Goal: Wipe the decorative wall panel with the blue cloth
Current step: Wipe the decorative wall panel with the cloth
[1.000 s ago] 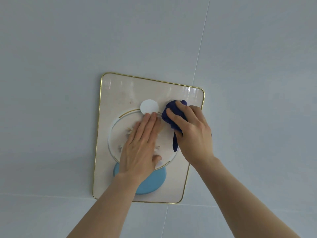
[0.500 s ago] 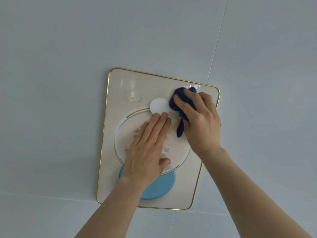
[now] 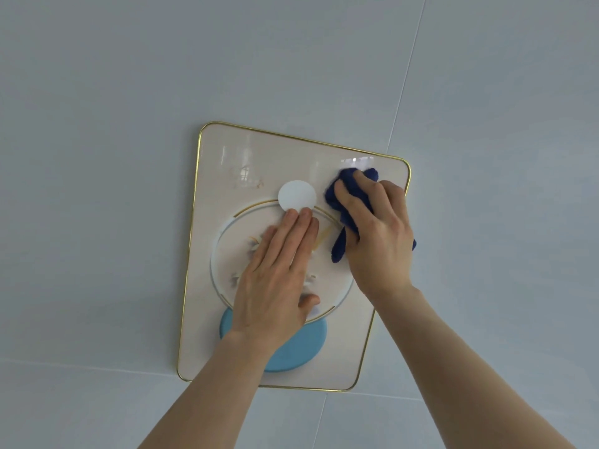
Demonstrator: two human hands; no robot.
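The right hand [image 3: 376, 234] pinches the bunched blue cloth [image 3: 348, 202] against the upper right corner of the decorative wall panel [image 3: 275, 157]. The left hand [image 3: 278, 273] lies spread and flat on the panel's middle circle.

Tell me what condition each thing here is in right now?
wall panel: mounted on the wall, glossy, faint smudges near its top.
blue cloth: bunched up, pressed on the panel's upper right corner.
right hand: gripping the cloth.
left hand: flat, fingers straight, resting on the panel's round motif.
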